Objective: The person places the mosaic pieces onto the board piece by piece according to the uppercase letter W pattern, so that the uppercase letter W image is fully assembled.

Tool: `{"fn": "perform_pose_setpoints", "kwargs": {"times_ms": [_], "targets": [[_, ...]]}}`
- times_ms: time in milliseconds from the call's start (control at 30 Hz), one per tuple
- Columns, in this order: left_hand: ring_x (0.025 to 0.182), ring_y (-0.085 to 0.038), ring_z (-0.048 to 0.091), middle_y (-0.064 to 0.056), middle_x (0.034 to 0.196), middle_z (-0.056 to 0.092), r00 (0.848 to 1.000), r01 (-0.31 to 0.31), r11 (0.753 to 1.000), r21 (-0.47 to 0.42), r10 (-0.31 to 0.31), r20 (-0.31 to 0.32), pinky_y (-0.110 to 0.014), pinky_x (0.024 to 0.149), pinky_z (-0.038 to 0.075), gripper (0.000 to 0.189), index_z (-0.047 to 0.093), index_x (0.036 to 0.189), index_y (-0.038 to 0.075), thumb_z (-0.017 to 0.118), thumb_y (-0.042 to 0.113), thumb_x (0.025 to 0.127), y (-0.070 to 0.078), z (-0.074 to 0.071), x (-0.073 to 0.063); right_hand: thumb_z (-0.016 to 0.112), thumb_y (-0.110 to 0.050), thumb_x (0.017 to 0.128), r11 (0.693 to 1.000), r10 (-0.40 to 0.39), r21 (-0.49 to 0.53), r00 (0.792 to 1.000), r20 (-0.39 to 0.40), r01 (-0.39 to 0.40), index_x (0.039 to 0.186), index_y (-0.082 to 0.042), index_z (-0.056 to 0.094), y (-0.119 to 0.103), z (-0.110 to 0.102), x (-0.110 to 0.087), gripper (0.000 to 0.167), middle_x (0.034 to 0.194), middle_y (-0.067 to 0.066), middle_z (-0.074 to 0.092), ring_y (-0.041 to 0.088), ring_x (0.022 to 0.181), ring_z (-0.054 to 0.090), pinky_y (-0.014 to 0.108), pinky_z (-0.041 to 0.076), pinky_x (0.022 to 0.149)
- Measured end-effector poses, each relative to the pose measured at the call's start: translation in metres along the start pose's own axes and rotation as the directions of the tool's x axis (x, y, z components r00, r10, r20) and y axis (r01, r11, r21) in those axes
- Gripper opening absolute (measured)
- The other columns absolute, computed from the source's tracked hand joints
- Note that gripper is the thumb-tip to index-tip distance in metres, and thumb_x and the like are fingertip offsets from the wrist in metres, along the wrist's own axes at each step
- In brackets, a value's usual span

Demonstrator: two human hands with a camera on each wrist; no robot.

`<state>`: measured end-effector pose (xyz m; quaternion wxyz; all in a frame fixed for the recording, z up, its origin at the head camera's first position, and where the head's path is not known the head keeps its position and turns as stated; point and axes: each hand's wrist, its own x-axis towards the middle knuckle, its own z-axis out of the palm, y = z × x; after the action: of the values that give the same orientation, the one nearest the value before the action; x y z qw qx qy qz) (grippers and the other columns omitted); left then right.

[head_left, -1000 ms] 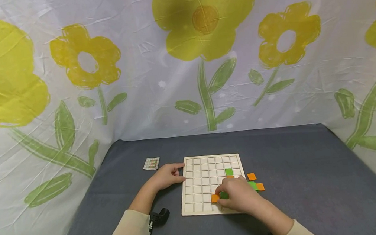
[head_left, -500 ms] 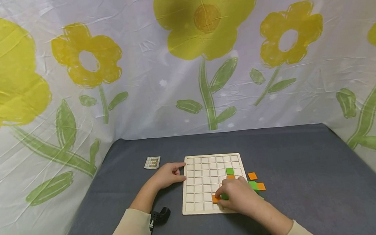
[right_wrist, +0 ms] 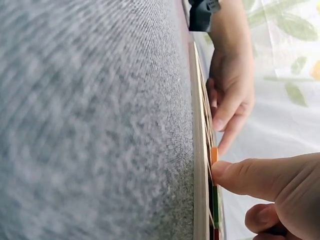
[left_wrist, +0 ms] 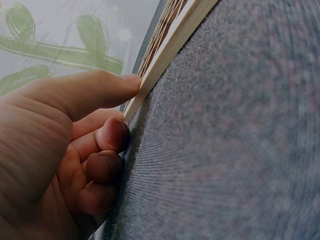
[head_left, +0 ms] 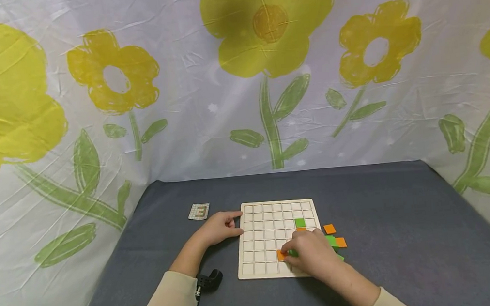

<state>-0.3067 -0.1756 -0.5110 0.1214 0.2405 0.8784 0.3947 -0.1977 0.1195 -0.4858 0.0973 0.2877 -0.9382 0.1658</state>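
A pale wooden grid board lies on the dark cloth. My left hand touches its left edge with a straight thumb and index finger set apart; in the left wrist view the other fingers curl below the rim. At the board's lower middle, my right hand pinches an orange square tile between thumb and index finger. Seen from the right wrist, the thumb presses against that orange tile. Green tiles sit beside it, mostly hidden by the hand. Farther up the board are a green tile and an orange tile.
Right of the board lie loose tiles: an orange one, green ones and another orange one. A small card with a coloured grid pattern rests beyond my left hand. A flower-printed curtain surrounds the table.
The orange tile at my right fingertips has shifted slightly toward the board's far side, and the right fingers moved with it. My left hand stays at the board's edge.
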Motion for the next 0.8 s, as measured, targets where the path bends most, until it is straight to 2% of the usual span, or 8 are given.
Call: {"fn": "perform_pose_setpoints", "kwargs": {"times_ms": [300, 533, 800], "targets": [[0.053, -0.01, 0.039, 0.006, 0.062, 0.05, 1.0, 0.008, 1.0, 0.008, -0.008, 0.001, -0.028, 0.057, 0.036, 0.061, 0.054, 0.148, 0.001, 0.076, 0.018, 0.094, -0.0007, -0.0004, -0.0008, 0.088, -0.021, 0.078, 0.999, -0.01, -0.052, 1.0, -0.024, 0.009, 0.084, -0.023, 0.083, -0.0039, -0.0019, -0.0012, 0.009, 0.076, -0.012, 0.062, 0.004, 0.068, 0.051, 0.034, 0.031, 0.063], [0.05, -0.009, 0.037, 0.006, 0.06, 0.048, 1.0, -0.004, 1.0, -0.013, 0.004, 0.018, -0.028, 0.058, 0.037, 0.062, 0.051, 0.149, -0.002, 0.074, 0.015, 0.095, -0.0011, 0.0001, -0.0025, 0.087, -0.025, 0.081, 0.995, -0.072, -0.062, 0.997, 0.031, 0.074, 0.095, -0.029, 0.081, -0.005, -0.0009, -0.0033, 0.016, 0.068, -0.015, 0.045, 0.003, 0.06, 0.036, 0.032, 0.027, 0.059], [0.05, -0.009, 0.037, 0.006, 0.06, 0.048, 1.0, -0.01, 1.0, -0.014, 0.011, 0.017, -0.028, 0.057, 0.037, 0.062, 0.051, 0.149, -0.002, 0.075, 0.016, 0.095, -0.0013, -0.0013, -0.0017, 0.086, -0.023, 0.082, 0.995, -0.088, -0.044, 0.996, 0.031, 0.09, 0.092, -0.031, 0.08, -0.0032, -0.0032, -0.0039, 0.013, 0.067, -0.016, 0.043, 0.003, 0.06, 0.034, 0.031, 0.027, 0.058]]}}
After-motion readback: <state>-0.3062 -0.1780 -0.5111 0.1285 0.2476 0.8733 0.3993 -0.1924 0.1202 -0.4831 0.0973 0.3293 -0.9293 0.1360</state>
